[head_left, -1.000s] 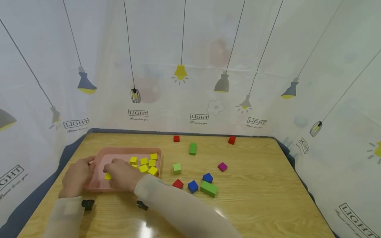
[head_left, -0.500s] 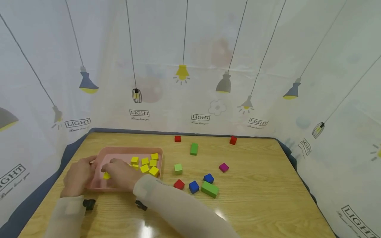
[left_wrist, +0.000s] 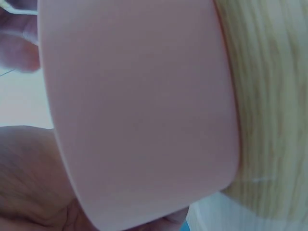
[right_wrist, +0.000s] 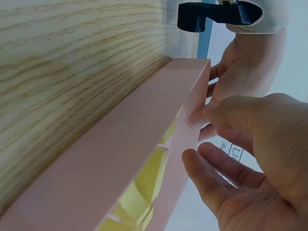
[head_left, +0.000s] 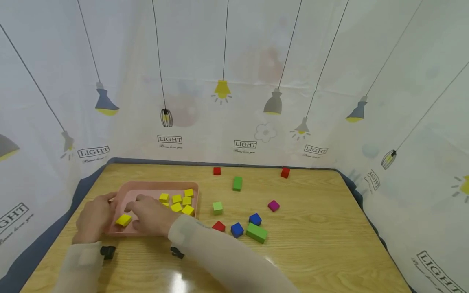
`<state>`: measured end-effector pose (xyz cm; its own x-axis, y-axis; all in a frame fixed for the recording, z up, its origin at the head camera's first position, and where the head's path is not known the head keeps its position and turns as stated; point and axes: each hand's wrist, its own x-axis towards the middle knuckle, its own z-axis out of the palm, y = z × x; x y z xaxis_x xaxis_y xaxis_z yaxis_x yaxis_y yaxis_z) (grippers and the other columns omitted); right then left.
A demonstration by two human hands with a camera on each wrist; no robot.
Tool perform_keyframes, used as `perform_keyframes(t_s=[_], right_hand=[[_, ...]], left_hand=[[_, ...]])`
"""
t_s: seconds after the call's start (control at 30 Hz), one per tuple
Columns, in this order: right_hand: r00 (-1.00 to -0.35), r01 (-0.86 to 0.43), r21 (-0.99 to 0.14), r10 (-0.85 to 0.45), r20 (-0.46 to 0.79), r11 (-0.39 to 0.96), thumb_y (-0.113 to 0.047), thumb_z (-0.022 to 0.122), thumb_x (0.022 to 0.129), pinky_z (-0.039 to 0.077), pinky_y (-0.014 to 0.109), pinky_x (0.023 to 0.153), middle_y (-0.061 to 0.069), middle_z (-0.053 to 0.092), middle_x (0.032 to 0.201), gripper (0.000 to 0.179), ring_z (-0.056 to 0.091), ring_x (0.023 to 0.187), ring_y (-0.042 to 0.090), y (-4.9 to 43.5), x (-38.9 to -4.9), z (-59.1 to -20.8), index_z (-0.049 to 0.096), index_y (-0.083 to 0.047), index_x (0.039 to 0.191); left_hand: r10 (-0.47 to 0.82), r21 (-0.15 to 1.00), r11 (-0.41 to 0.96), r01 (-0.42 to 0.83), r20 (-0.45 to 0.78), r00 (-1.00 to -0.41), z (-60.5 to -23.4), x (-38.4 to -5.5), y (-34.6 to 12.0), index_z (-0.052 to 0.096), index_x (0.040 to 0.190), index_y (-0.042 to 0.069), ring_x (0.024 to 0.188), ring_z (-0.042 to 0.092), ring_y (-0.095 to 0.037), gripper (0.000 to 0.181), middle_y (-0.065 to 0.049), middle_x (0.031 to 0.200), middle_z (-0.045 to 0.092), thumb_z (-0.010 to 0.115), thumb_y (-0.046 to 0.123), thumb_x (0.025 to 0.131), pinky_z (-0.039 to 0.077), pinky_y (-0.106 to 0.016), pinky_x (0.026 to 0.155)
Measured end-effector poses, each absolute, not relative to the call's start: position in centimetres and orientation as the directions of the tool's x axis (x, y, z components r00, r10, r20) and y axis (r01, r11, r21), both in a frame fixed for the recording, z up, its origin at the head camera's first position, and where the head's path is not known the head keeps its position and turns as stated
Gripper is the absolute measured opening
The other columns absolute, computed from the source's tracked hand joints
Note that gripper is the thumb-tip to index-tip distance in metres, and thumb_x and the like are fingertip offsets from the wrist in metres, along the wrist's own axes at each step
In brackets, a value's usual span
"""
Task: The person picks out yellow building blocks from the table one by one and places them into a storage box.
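Note:
A pink tray (head_left: pixel 126 191) lies on the left part of the table, with several yellow blocks (head_left: pixel 177 198) grouped toward its right end. At the tray's left end, my left hand (head_left: pixel 96 217) grips the wall, some fingers outside it and the thumb at the rim. My right hand (head_left: pixel 154 215) is over the tray's near side, thumb and fingers apart and holding nothing in the right wrist view. Just left of its fingertips, a yellow block (head_left: pixel 123 220) lies on the tray floor. The right hand and forearm hide part of the tray and some blocks.
Right of the tray lie a light green cube (head_left: pixel 218 208), a red block (head_left: pixel 218 226), two blue blocks (head_left: pixel 237 230), a long green block (head_left: pixel 257 233) and a magenta block (head_left: pixel 273 206). Farther back are another green block (head_left: pixel 237 183) and two red cubes (head_left: pixel 285 173).
My right hand has let go of the yellow block, which now lies uncovered near the tray's left end. The right fingers have spread apart. My left hand stays on the tray.

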<state>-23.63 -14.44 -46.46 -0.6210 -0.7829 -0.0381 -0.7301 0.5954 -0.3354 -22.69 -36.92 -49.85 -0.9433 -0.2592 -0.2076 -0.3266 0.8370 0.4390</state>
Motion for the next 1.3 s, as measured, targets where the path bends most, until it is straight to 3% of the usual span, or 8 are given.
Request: perform_keyframes(t_s=[0.33,0.63,0.77,0.93,1.13,1.3], right_hand=[[-0.647,-0.707,-0.367,-0.762,-0.007,0.604,-0.024,0.076,0.114,0.053,0.01,0.094,-0.009,0.076,0.143,0.037,0.062,0.11,-0.001,-10.8,-23.9,-47.0,0.076,-0.022,0.152],[-0.688,-0.687,-0.346,-0.725,0.026,0.639,-0.024,0.077,0.114,0.054,0.011,0.089,-0.004,0.076,0.143,0.036,0.063,0.106,0.002,-7.3,-24.2,-46.6,0.077,-0.021,0.15],[-0.712,-0.663,-0.361,-0.701,0.036,0.655,-0.022,0.076,0.114,0.057,0.014,0.091,-0.003,0.076,0.148,0.036,0.067,0.11,0.006,-5.4,-24.4,-46.1,0.077,-0.019,0.15],[-0.76,-0.612,-0.369,-0.649,0.031,0.699,-0.024,0.076,0.115,0.062,0.024,0.106,0.0,0.073,0.153,0.033,0.07,0.128,0.012,-2.5,-24.8,-45.6,0.078,-0.02,0.148],[-0.792,-0.582,-0.38,-0.607,0.066,0.719,-0.023,0.077,0.114,0.063,0.03,0.108,0.003,0.075,0.142,0.033,0.069,0.119,0.016,1.6,-25.6,-45.3,0.078,-0.018,0.147],[-0.798,-0.585,-0.394,-0.591,0.119,0.709,-0.024,0.076,0.115,0.062,0.04,0.116,0.006,0.075,0.148,0.035,0.072,0.132,0.024,5.1,-26.0,-45.3,0.076,-0.014,0.148]], left_hand=[[-0.297,0.416,0.839,-0.35,-0.189,-0.936,-50.4,-23.0,-36.5,0.047,0.173,0.0,0.097,0.068,-0.042,0.055,-0.039,0.15,0.066,0.054,0.02,0.122,0.047,-0.043,0.065],[-0.319,0.401,0.839,-0.368,-0.185,-0.93,-50.5,-23.1,-36.6,0.048,0.172,0.0,0.098,0.067,-0.043,0.055,-0.04,0.154,0.064,0.053,0.021,0.122,0.046,-0.043,0.065],[-0.325,0.404,0.832,-0.379,-0.198,-0.925,-50.7,-23.2,-36.6,0.047,0.174,0.002,0.1,0.067,-0.044,0.055,-0.04,0.156,0.062,0.053,0.021,0.122,0.046,-0.043,0.066],[-0.313,0.41,0.835,-0.366,-0.191,-0.93,-50.8,-23.3,-36.7,0.046,0.174,0.001,0.097,0.067,-0.042,0.056,-0.04,0.153,0.064,0.053,0.021,0.122,0.047,-0.044,0.065],[-0.308,0.419,0.833,-0.361,-0.191,-0.932,-50.9,-23.3,-36.7,0.046,0.174,0.001,0.096,0.067,-0.041,0.056,-0.039,0.15,0.065,0.054,0.022,0.122,0.047,-0.043,0.065],[-0.301,0.419,0.836,-0.353,-0.187,-0.935,-50.6,-23.0,-36.7,0.046,0.173,-0.001,0.089,0.067,-0.038,0.056,-0.038,0.144,0.066,0.053,0.022,0.122,0.048,-0.042,0.064]])
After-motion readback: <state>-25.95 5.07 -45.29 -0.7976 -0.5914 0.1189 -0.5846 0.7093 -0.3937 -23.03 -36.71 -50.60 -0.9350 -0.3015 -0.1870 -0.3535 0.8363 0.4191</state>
